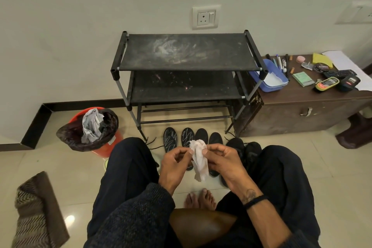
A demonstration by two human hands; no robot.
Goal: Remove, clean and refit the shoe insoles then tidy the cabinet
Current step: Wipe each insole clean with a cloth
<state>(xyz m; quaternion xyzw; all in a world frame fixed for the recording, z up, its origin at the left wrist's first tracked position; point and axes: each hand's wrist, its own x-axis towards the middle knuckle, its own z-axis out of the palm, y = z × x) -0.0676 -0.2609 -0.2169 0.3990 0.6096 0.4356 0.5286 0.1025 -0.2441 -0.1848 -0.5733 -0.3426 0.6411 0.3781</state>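
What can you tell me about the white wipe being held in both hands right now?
The wipe is a crumpled white sheet, like tissue or thin cloth, with faint pinkish-brown soiling. It hangs lengthwise, bunched at the top. The left hand and right hand pinch its upper part above the insoles on the floor.

At centre frame I see the shoe rack (187, 54): matt black fabric shelves, dusty and streaked with whitish smears, on dull grey metal tubes with black plastic joints. Below it the insoles (170, 139) look like matt black cloth. The wipe (199, 159) between my hands is soft, crumpled white paper or fabric; I cannot tell which. At lower left, the floor (60, 167) is glossy cream tile catching a light spot. The bin (100, 143) is orange plastic, lined with a shiny dark bag. At right, the table (302, 110) is dark wood-look, scuffed.
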